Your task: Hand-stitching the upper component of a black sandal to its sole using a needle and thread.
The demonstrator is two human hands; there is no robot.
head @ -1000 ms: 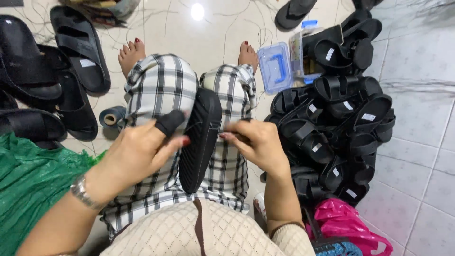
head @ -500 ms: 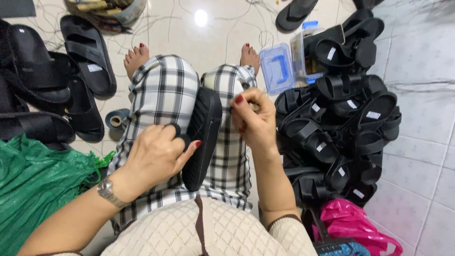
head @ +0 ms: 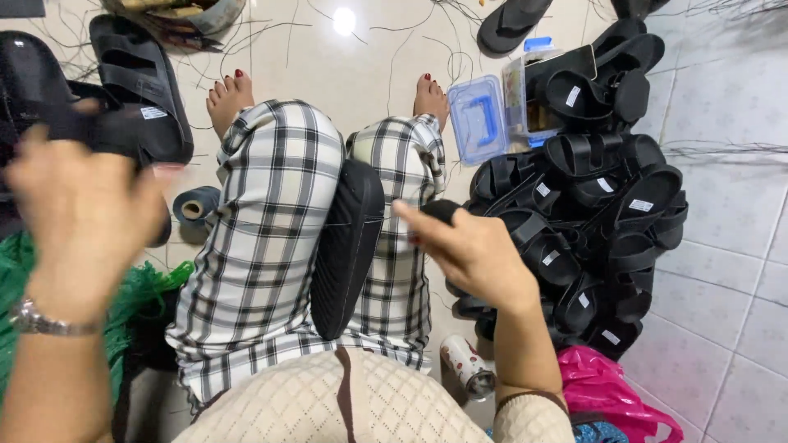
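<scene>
A black sandal sole (head: 345,246) stands on edge between my knees, resting on my checked trousers. My left hand (head: 78,209) is raised out to the left, blurred, and closed around a black strap piece (head: 94,131). To the right of the sole, my right hand (head: 476,254) hovers over my right knee. Its fingertips pinch a small black piece (head: 444,211). Neither hand touches the sole.
A heap of finished black sandals (head: 591,213) lies on the tiled floor at the right, behind it a clear blue-lidded box (head: 480,119). More black sandals (head: 135,82) lie at the left, by a thread spool (head: 195,205) and green netting (head: 148,287). A pink bag (head: 607,394) sits near my right elbow.
My left hand has left the sole and swung up to the left with the black strap piece. My right hand has drawn away from the sole to the right.
</scene>
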